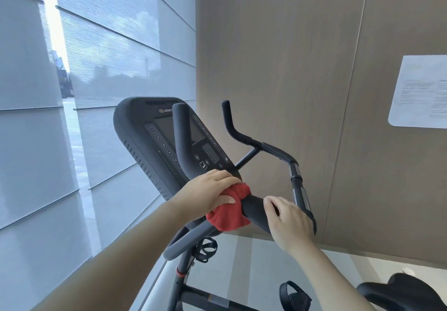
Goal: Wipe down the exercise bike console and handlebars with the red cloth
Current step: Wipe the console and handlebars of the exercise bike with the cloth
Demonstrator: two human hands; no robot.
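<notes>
Only one camera is at work here, worn on the person's head and looking forward and down. It sits close above the handlebars (256, 210) and console (135, 127), tilted, with the window blinds (108, 56) to its left, the wood wall (278, 56) ahead and the saddle (399, 291) at its lower right edge.

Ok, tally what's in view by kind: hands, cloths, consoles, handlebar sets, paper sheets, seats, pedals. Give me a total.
2 hands: left hand, right hand
1 red cloth
1 console
1 set of handlebars
1 paper sheet
1 seat
1 pedal
Total: 8
</notes>
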